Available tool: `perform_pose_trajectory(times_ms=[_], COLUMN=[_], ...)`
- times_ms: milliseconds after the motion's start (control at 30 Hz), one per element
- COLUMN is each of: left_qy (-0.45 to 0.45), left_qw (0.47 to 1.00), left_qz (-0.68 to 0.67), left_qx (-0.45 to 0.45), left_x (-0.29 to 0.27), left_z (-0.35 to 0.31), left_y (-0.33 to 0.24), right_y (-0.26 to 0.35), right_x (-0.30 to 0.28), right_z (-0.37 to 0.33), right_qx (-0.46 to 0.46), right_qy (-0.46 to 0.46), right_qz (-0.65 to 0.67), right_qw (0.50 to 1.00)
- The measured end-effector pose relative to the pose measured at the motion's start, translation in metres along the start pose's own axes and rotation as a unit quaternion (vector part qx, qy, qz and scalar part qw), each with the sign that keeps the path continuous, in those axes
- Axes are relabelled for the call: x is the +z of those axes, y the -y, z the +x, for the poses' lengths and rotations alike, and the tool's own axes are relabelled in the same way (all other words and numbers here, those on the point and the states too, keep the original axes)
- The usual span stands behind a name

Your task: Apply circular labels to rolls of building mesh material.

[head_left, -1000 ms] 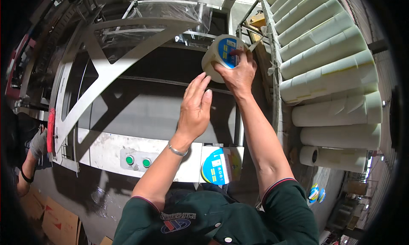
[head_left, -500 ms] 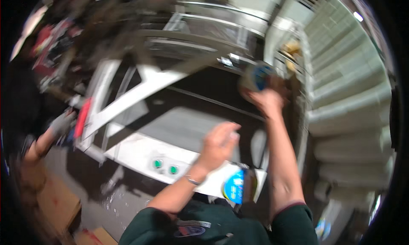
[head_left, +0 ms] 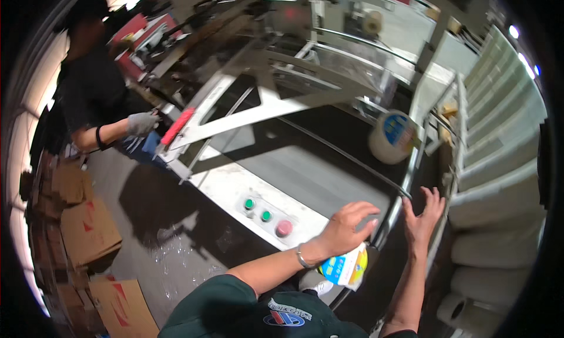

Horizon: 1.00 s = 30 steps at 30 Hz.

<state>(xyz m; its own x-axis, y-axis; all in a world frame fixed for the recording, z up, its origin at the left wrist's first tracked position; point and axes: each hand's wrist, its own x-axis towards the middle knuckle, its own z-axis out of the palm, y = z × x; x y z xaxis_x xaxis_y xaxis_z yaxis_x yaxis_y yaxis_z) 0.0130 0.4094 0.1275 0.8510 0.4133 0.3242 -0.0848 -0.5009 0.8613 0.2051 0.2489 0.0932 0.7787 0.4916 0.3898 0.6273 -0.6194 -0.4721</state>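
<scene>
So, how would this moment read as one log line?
Left hand: open, near blue-yellow labels | Right hand: open, empty | Pale roll: on dark bed, apart from both hands

- Roll [head_left: 385,148]: far right part of machine bed [head_left: 294,167].
- Angled frame [head_left: 252,118]: across bed's left part.
- Push buttons [head_left: 267,216]: on near panel [head_left: 220,176], left of labels [head_left: 343,270].
- Left hand [head_left: 346,229]: just beyond labels; right hand [head_left: 423,217] to its right, nearer than roll.
- Large rolls [head_left: 487,250]: right of bed.
- Co-worker [head_left: 97,94]: left of frame.
- Cartons [head_left: 91,232]: lower left.
</scene>
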Motion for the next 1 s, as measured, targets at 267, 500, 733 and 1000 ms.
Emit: perform_pose_trajectory(times_ms=[267, 500, 733, 1000], left_qy=[0.102, 0.161, 0.151, 0.084], left_qw=[0.995, 0.987, 0.988, 0.996], left_qz=[-0.013, -0.017, -0.003, 0.001], left_qx=[0.01, 0.016, 0.014, -0.013], left_x=[0.136, 0.173, 0.145, 0.09], left_z=[-0.047, -0.137, -0.188, -0.223], left_y=[-0.088, -0.165, -0.19, -0.176], right_y=[-0.143, -0.17, -0.124, -0.068], right_x=[-0.142, -0.236, -0.226, -0.197], right_z=[-0.151, -0.278, -0.291, -0.264], right_qx=[0.104, 0.181, 0.182, 0.131], right_qy=[0.03, 0.07, 0.166, 0.213], right_qz=[0.006, 0.044, 0.145, 0.201], right_qw=[0.994, 0.98, 0.958, 0.947])
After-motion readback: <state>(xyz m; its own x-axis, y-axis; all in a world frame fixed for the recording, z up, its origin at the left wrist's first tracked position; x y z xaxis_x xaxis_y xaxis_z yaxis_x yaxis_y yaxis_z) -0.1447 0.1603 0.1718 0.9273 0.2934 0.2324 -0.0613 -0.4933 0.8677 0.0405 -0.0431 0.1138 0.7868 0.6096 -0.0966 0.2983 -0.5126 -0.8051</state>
